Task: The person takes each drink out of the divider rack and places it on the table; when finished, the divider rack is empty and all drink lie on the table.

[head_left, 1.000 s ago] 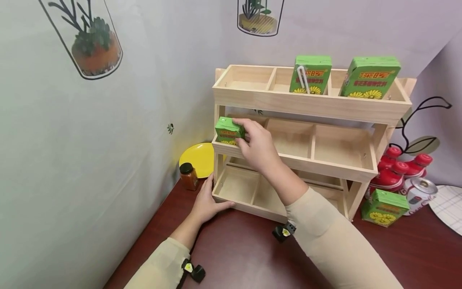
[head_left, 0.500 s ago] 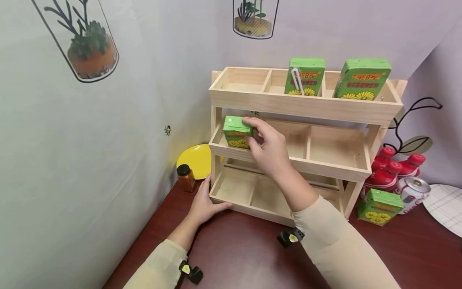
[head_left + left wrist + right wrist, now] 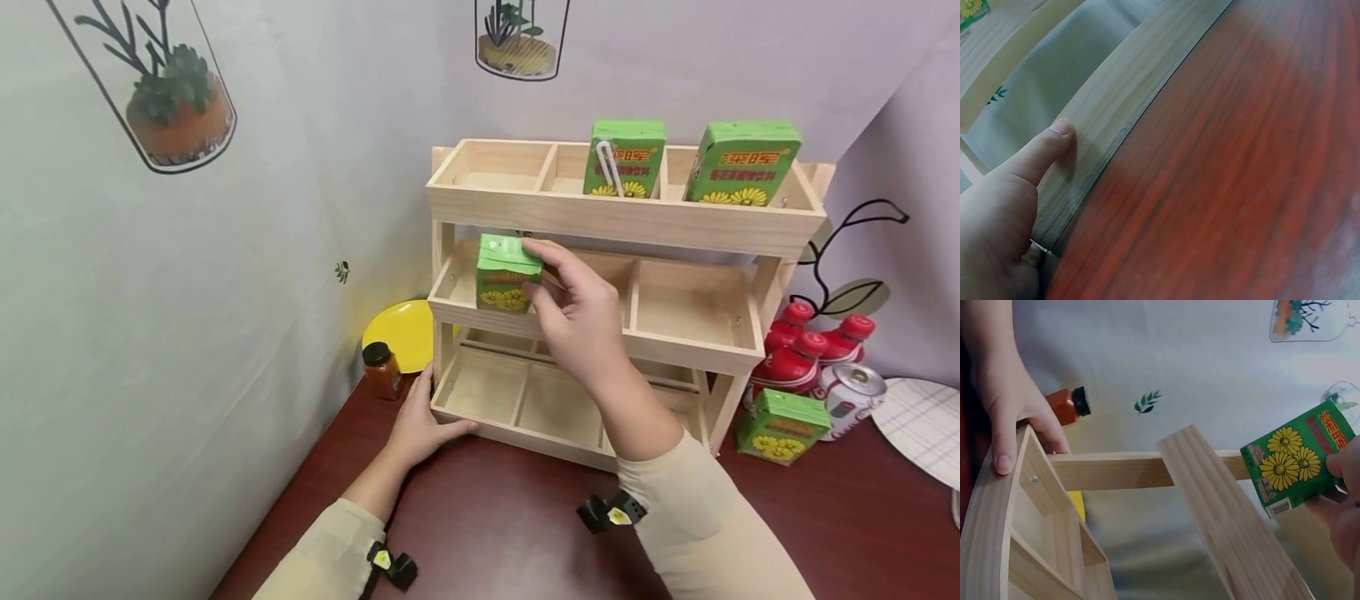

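Observation:
My right hand (image 3: 583,317) pinches a green drink carton (image 3: 507,273) with yellow flowers at its right side, between thumb and fingers. The carton is at the left compartment of the middle tier of a wooden three-tier shelf (image 3: 622,218). In the right wrist view the carton (image 3: 1294,459) is tilted, its lower end close to the tier's front board (image 3: 1216,512). My left hand (image 3: 420,423) holds the lower left corner of the shelf. Its thumb (image 3: 1044,150) presses the bottom tier's front board, and the other fingers go round the side, mostly hidden.
Two more green cartons (image 3: 626,158) stand in the top tier. Right of the shelf are red-capped bottles (image 3: 797,358), a silver can (image 3: 851,398) and another carton (image 3: 782,427). A yellow plate (image 3: 405,333) and a black-lidded jar (image 3: 382,371) sit left, near the wall.
My right hand has moved the carton rightward, away from the left end of the middle tier, and more of its front shows. The left hand keeps its hold; the head view has shifted slightly.

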A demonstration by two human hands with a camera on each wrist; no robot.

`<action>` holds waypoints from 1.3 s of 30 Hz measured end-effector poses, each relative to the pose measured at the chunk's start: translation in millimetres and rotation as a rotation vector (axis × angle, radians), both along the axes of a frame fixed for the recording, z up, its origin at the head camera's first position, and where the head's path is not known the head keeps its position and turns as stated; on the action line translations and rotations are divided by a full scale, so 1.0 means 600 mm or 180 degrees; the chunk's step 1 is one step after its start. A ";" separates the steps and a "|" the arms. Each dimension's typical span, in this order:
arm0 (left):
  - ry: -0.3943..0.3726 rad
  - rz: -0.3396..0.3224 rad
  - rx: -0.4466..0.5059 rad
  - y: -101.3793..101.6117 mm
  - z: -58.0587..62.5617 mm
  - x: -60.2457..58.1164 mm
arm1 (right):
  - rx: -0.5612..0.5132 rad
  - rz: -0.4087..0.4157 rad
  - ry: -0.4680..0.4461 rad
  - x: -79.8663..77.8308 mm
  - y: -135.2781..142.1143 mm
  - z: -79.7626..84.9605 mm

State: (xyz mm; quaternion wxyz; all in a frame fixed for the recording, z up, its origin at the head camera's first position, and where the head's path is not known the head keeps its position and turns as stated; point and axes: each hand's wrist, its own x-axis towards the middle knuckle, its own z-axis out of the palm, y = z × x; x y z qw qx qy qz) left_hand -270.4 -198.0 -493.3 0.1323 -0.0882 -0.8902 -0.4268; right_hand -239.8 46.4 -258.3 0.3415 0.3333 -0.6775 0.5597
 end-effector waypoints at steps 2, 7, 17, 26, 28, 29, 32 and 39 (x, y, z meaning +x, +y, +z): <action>0.0012 -0.0011 0.0007 0.001 -0.001 -0.001 | 0.0025 -0.0007 0.0036 0.006 0.006 0.003; 0.0023 -0.0013 0.0022 0.002 -0.002 -0.002 | 0.0129 -0.0042 0.0094 0.021 0.024 0.006; -0.0036 0.0011 0.0010 0.000 0.000 0.001 | 0.0186 -0.0086 0.0012 0.051 0.061 0.005; -0.0053 0.0000 -0.0004 0.003 -0.001 -0.001 | 0.0063 -0.0121 -0.0095 0.058 0.100 -0.012; -0.0047 -0.0015 -0.0003 0.004 -0.001 -0.001 | 0.0050 -0.0143 -0.0108 0.061 0.109 -0.016; -0.0043 -0.0028 0.0003 0.005 -0.001 -0.001 | 0.0046 -0.0150 -0.0112 0.062 0.113 -0.018; -0.0016 -0.0054 0.0019 0.007 -0.001 0.000 | 0.0007 -0.0128 -0.0130 0.065 0.125 -0.026; -0.0031 -0.0009 -0.0004 0.003 0.000 0.002 | -0.0135 -0.0159 -0.0046 0.074 0.149 -0.034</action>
